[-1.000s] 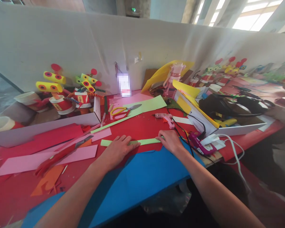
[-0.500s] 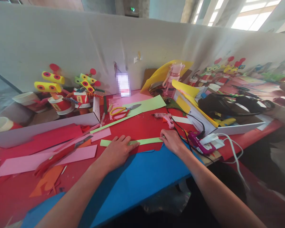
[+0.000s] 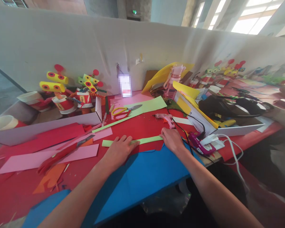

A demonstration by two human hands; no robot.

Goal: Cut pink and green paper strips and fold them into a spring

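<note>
A light green paper strip [image 3: 150, 139] lies across the red table covering, just above the blue sheet's edge. My left hand [image 3: 121, 148] rests on the strip's left half, palm down with its fingers laid out over it, hiding part of it. At the strip's right end, my right hand [image 3: 172, 138] has thumb and fingers closed in a pinch on the paper. A pink hot glue gun [image 3: 165, 117] lies right behind my right hand. Farther back, yellow- and red-handled scissors [image 3: 123, 111] rest beside a larger light green sheet [image 3: 152, 106].
Pink paper strips [image 3: 83, 153] and a red-handled cutting tool [image 3: 59, 158] lie at left. Behind them a white box [image 3: 49, 125] holds paper-cup figures. To the right are a purple power strip [image 3: 201, 144] with cables and a box [image 3: 239, 129] containing black items. A blue sheet [image 3: 137, 180] covers the front edge.
The whole view has shifted slightly. Both hands keep nearly the same places on the green strip, with no other visible change.
</note>
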